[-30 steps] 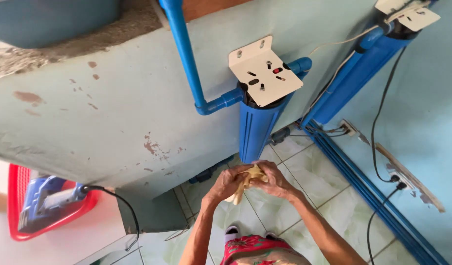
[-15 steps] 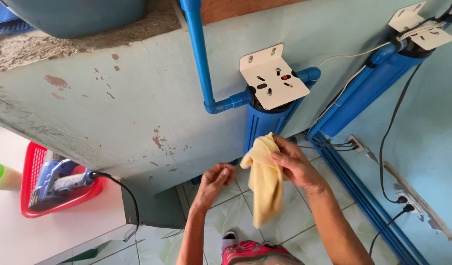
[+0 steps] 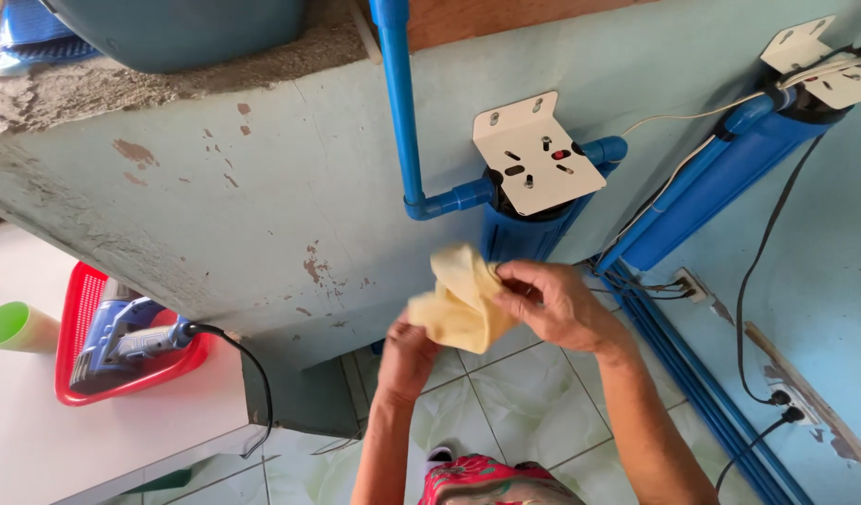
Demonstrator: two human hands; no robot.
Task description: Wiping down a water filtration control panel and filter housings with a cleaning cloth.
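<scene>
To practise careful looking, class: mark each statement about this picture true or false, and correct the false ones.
1. Both hands hold a pale yellow cloth. True.
2. The filter housing behind the cloth is red. False: it is blue.
3. A red basket sits on the white surface at left. True.
4. The cup at far left is orange. False: it is green.
5. The right hand grips a wrench. False: it grips the cloth.

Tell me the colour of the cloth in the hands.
Pale yellow cloth, plain with no pattern, seen in the head view.
</scene>
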